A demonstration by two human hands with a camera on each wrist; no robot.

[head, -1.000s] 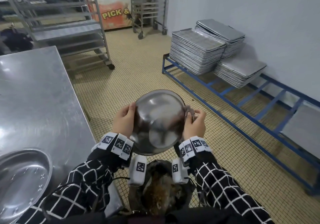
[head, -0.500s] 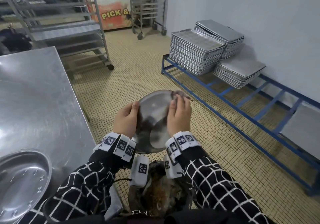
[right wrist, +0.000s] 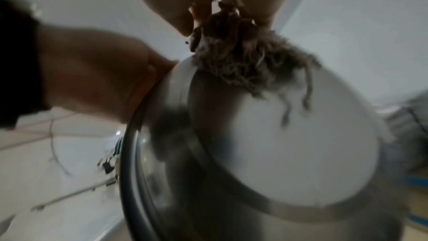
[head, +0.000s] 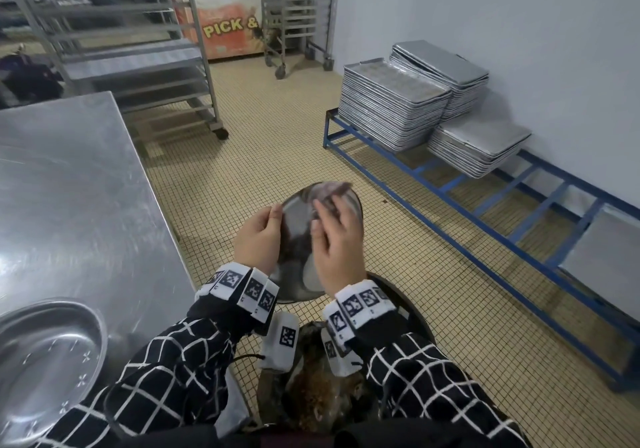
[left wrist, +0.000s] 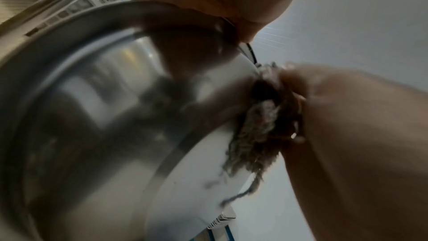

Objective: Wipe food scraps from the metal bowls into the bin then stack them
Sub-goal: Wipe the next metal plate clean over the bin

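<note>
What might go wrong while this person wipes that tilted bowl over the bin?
The left hand grips the metal bowl by one edge only, so a hard push could twist it loose. The right hand wipes with a frayed rag near the far rim, which seems to reach past the bin, so scraps may land on the tiled floor. Loose rag threads might cling to the bowl.
</note>
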